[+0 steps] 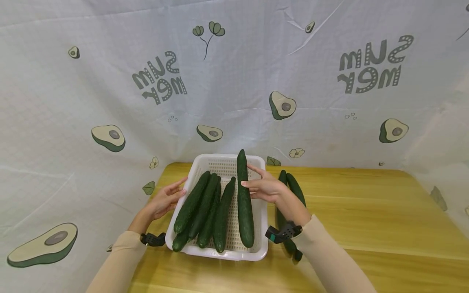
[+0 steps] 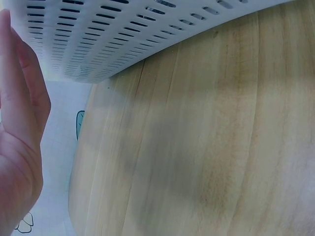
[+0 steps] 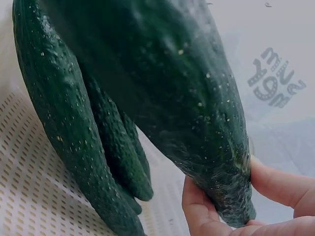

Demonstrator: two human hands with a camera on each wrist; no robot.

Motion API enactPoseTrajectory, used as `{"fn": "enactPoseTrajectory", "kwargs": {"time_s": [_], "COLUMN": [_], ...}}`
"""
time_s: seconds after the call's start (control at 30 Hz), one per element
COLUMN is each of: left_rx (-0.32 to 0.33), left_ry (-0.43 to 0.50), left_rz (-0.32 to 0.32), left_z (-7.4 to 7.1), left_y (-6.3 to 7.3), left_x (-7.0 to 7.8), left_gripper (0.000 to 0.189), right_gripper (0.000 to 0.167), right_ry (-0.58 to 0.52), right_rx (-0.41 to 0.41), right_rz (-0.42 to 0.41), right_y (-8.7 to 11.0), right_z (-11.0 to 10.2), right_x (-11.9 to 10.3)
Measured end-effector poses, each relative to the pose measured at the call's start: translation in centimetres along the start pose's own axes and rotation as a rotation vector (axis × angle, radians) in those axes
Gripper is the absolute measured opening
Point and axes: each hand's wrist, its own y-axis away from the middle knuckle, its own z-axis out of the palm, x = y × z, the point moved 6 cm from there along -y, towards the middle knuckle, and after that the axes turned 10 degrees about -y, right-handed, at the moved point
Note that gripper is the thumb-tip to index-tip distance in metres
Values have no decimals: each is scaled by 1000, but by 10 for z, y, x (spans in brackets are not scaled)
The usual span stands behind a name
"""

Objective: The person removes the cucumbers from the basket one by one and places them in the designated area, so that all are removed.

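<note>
My right hand (image 1: 266, 186) pinches a long dark-green cucumber (image 1: 244, 207) between thumb and fingers, near its far end. In the right wrist view this cucumber (image 3: 197, 98) looms large over the others. It hangs over the right part of a white plastic basket (image 1: 216, 255) with slotted walls. Several more cucumbers (image 1: 224, 215) lie side by side in the basket's left and middle. My left hand (image 1: 164, 200) is at the basket's left rim, its fingers extended. The left wrist view shows that hand (image 2: 19, 128) beside the slotted outer wall (image 2: 98, 29).
Outside the basket, to its right, further cucumbers (image 1: 296, 189) lie on the wooden table (image 1: 359, 215), partly hidden under my right forearm. A pale sheet (image 1: 234, 81) printed with avocados hangs behind the table and along its sides.
</note>
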Motion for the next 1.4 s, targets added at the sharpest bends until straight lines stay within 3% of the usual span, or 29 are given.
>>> {"fn": "enactPoseTrajectory", "kwargs": {"time_s": [0.37, 0.77, 0.93, 1.2, 1.4], "left_rx": [13, 9, 13, 6, 3], "left_ry": [1, -5, -6, 5, 12], "left_rz": [-12, -12, -11, -5, -6], "left_z": [1, 2, 1, 2, 2], "left_y": [2, 1, 1, 1, 1], "left_x": [-1, -2, -3, 0, 2], "left_gripper": [62, 63, 62, 62, 62], "right_gripper": [79, 83, 83, 82, 82], "right_ry": [-34, -56, -50, -128, -110], "right_rx": [76, 55, 96, 147, 183], "right_rz": [-20, -45, -37, -32, -30], "right_y": [12, 28, 36, 50, 56], "right_z": [-25, -47, -60, -76, -88], "right_x": [-7, -16, -19, -26, -26]}}
